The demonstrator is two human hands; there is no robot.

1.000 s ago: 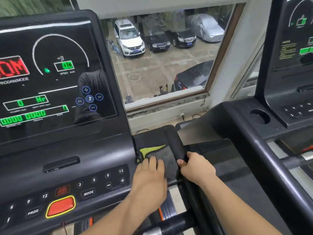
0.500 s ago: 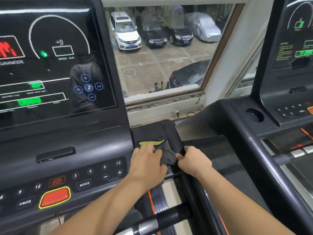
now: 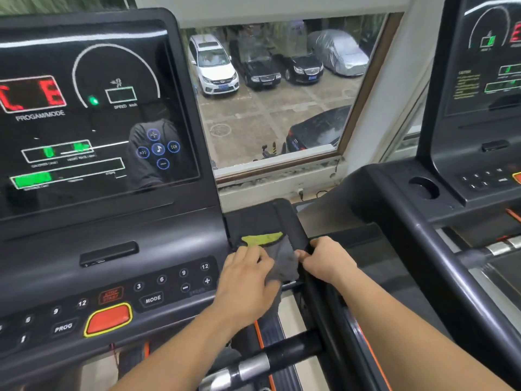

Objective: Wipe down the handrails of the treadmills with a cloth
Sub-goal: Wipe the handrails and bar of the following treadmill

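**Head view: cloth (image 3: 283,262) pressed down at the top of a treadmill handrail (image 3: 291,221)**

The near treadmill's console (image 3: 118,244) fills the left of the frame. A second treadmill (image 3: 417,227) stands to the right, across a gap. The black padded handrail runs from the console's right corner back towards the person.

The cloth is grey with a yellow-green patch. It lies on the console's side surface (image 3: 251,221), right against the inner side of the rail, and one corner droops off the front edge. It looks soft, light and limp, so it will likely bunch and skid rather than keep its shape. A broad palm on top, or a wrap around the rail, would suit it better than holding a corner. The rail is rigid and fixed, and should take firm pressure.

The left hand (image 3: 248,280) lies flat on the cloth with its fingers extended, pressing it down. The right hand (image 3: 327,258) is curled over the handrail just beside the cloth, knuckles up. Its thumb reaches the cloth's edge, though I cannot tell whether it pinches it.
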